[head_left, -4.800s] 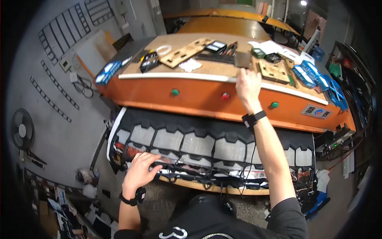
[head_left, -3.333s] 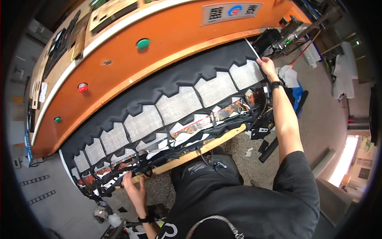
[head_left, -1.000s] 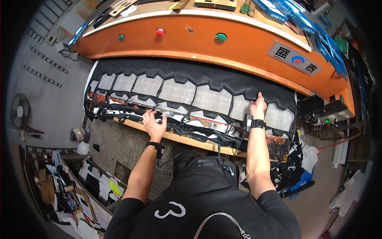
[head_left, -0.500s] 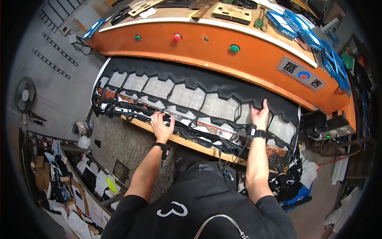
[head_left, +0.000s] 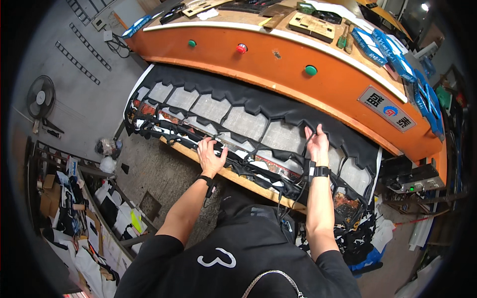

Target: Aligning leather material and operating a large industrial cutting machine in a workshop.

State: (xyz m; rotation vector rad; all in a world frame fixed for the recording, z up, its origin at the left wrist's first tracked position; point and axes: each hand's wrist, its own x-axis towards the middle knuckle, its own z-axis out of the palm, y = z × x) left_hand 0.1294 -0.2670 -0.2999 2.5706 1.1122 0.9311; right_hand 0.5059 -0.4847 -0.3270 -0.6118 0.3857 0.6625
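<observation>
A black cut-out sheet lies on the orange machine's low bed, with pale grey plates showing through its zigzag-edged openings and tangled black strips and offcuts along the near side. My left hand rests on that near side above the wooden front board, its fingers spread and bent, tips on the strips. My right hand is farther right, over the plates near the sheet's zigzag edge, fingers raised and apart; a thin black strip runs beside it, and I cannot tell whether the fingers touch it.
The orange front panel carries coloured buttons, with tools, boards and blue-wrapped pieces on top. A black control box sits at the right. A fan stands at the left, and piles of scraps fill the lower left.
My right hand has come down from the bench top to the sheet, and lately its fingers have spread and lifted. My left hand stays on the near strips. The view has swung about.
</observation>
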